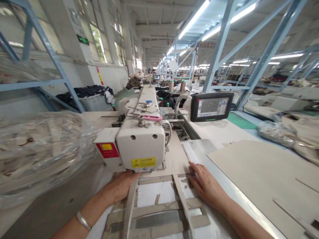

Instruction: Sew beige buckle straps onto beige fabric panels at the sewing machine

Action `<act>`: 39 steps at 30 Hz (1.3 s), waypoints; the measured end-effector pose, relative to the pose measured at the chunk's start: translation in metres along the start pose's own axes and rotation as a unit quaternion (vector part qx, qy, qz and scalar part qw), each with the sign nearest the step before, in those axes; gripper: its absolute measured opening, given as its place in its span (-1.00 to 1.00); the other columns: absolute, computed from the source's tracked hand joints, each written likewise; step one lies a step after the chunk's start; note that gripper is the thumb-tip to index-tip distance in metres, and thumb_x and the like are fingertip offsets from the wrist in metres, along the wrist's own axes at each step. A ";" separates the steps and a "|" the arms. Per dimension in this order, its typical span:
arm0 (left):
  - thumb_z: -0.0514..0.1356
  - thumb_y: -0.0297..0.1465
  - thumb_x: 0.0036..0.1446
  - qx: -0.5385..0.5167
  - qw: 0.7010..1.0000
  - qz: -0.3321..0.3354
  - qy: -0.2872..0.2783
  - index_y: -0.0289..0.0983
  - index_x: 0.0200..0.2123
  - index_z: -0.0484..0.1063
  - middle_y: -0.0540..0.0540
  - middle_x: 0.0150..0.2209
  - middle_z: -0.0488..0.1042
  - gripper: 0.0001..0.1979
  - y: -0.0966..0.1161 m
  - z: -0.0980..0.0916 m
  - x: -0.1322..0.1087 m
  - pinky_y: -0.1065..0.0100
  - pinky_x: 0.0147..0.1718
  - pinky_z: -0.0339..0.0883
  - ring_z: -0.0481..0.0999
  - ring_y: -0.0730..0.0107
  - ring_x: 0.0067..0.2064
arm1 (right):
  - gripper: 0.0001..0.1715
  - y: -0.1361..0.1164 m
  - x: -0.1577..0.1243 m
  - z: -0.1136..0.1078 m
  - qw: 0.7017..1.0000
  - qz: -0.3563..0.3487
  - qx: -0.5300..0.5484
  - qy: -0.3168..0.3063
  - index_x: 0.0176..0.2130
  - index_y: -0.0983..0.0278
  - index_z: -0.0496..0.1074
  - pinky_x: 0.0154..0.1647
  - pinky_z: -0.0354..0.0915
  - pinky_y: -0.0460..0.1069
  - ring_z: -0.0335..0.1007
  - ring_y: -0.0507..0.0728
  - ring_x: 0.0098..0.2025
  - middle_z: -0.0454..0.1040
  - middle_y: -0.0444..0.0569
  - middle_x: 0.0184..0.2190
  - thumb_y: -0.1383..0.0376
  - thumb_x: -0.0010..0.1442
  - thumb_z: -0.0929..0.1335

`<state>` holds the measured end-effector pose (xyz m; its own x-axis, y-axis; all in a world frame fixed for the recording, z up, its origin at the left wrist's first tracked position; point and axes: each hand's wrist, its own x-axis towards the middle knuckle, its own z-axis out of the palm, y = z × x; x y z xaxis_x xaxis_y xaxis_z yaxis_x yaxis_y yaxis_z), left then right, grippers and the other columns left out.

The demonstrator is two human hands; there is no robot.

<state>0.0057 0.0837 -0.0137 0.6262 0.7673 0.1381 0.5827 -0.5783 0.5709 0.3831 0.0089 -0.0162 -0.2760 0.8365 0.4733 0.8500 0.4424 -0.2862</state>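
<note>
My left hand (124, 185) reaches beneath the front of a white sewing machine head (141, 142), its fingers stretched out and their tips partly hidden. My right hand (203, 181) lies with fingers extended and thumb apart at the right edge of a beige fabric panel (175, 159). That panel runs under the machine head. Between my forearms is a flat template (143, 212) with taped beige borders and pale openings. Two long beige strips (183, 202) trail over it towards me. Neither hand visibly grips anything.
A control screen (211, 107) stands behind my right hand. Beige fabric (259, 176) covers the table at right. Plastic-wrapped pieces (45, 149) bulge at left. Pink-handled snips (151, 118) rest on the machine head. Blue steel posts (220, 49) rise at right.
</note>
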 end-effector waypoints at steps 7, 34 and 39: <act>0.17 -0.36 0.29 0.050 0.997 0.034 -0.043 0.06 0.31 0.29 0.05 0.30 0.36 -0.46 0.010 -0.008 0.001 0.10 0.32 0.19 0.33 0.14 0.32 | -0.61 -0.012 0.011 -0.005 0.995 -0.056 -0.017 -0.085 0.17 0.28 0.33 0.27 0.28 0.27 0.41 0.25 0.11 0.47 0.14 0.06 0.23 0.43 0.20; 0.13 -0.20 0.39 0.291 0.940 -0.128 0.122 -0.33 0.26 0.31 -0.39 0.23 0.36 -0.52 0.075 0.031 -0.064 -0.16 0.21 0.29 0.30 -0.15 0.28 | -0.57 -0.003 -0.009 0.040 0.945 -0.269 -0.177 0.064 0.06 0.12 0.51 -0.01 0.42 0.31 0.47 0.40 0.11 0.52 0.10 0.12 0.22 0.36 0.18; 0.16 -0.15 0.36 0.290 0.936 -0.150 0.130 -0.23 0.25 0.33 -0.36 0.23 0.35 -0.52 0.073 0.032 -0.066 -0.18 0.21 0.27 0.30 -0.16 0.27 | -0.48 -0.011 -0.007 0.034 0.951 -0.234 -0.200 0.027 0.14 0.08 0.49 0.03 0.42 0.26 0.44 0.36 0.14 0.50 0.07 0.14 0.14 0.39 0.13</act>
<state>0.0239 -0.0181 -0.0069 0.2864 0.9173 0.2766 0.9425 -0.3217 0.0911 0.3603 0.0087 -0.0446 -0.6514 0.5559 0.5164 0.7456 0.5950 0.3001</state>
